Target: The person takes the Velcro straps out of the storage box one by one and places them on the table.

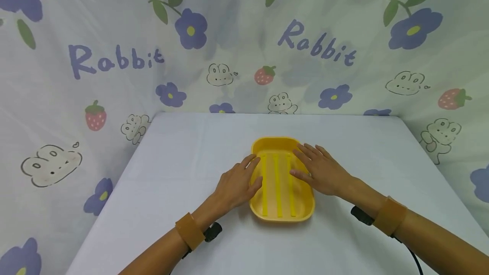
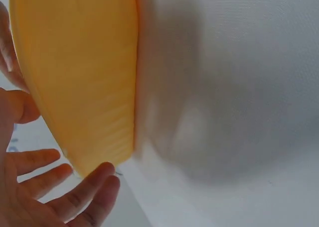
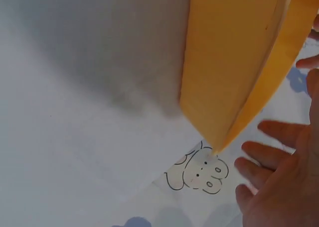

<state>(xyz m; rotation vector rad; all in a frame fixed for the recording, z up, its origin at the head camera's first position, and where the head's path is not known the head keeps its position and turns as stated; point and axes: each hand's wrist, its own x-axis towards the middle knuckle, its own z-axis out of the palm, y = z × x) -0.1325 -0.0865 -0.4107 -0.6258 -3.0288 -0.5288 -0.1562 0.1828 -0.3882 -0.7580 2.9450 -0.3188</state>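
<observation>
A yellow rectangular tray [image 1: 282, 219] with rounded corners stands upright on the white table. Three narrow brighter-yellow strips [image 1: 277, 186] run lengthwise along its inner floor, side by side; whether they are loose or fixed I cannot tell. At the tray's left side is my left hand [image 1: 237, 183], fingers spread and slightly bent, thumb over the rim. My right hand [image 1: 321, 169] hovers by the right rim with its fingers extended. Both wrist views show the tray's outer wall [image 2: 79, 77] beside spread fingers. Neither hand grips anything; light contact with the rim cannot be told.
A white cloth covers the table [image 1: 191, 147], whose back edge meets a printed curtain [image 1: 244, 33] with flowers, rabbits and strawberries. Curtain also hangs along both sides. Each wrist wears a brown band [image 1: 190, 231] with a small black camera [image 1: 212, 231]; a cable trails from the right one.
</observation>
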